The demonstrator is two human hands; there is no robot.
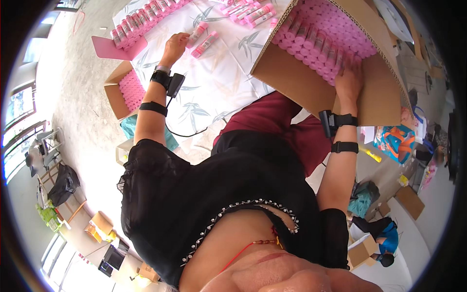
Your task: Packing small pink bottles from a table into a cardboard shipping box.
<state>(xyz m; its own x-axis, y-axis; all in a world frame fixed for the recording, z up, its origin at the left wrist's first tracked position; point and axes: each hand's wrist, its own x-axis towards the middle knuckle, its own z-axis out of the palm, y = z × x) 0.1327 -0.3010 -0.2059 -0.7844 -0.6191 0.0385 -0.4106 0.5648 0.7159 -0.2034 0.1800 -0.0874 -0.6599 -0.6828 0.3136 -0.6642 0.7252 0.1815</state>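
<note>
My left hand [175,48] is at the patterned white tablecloth [204,80], its fingers closed at the lower end of a pink tube with a clear top part [197,33]. A second pink tube [205,45] lies just to the right of it. My right hand [349,82] reaches into a large open cardboard box [296,70] on the right. Its fingers are stretched out over the right end of a row of pink tubes [318,46]; the fingertips are blurred. Stacked pink tube ends fill the far part of the box.
A pink carton [116,47] with a row of tubes stands at the table's far left. More loose tubes [249,12] lie at the far edge. Below the table's left side is a cardboard box [115,92] of pink tubes. A black cable [187,135] hangs from my left wrist device.
</note>
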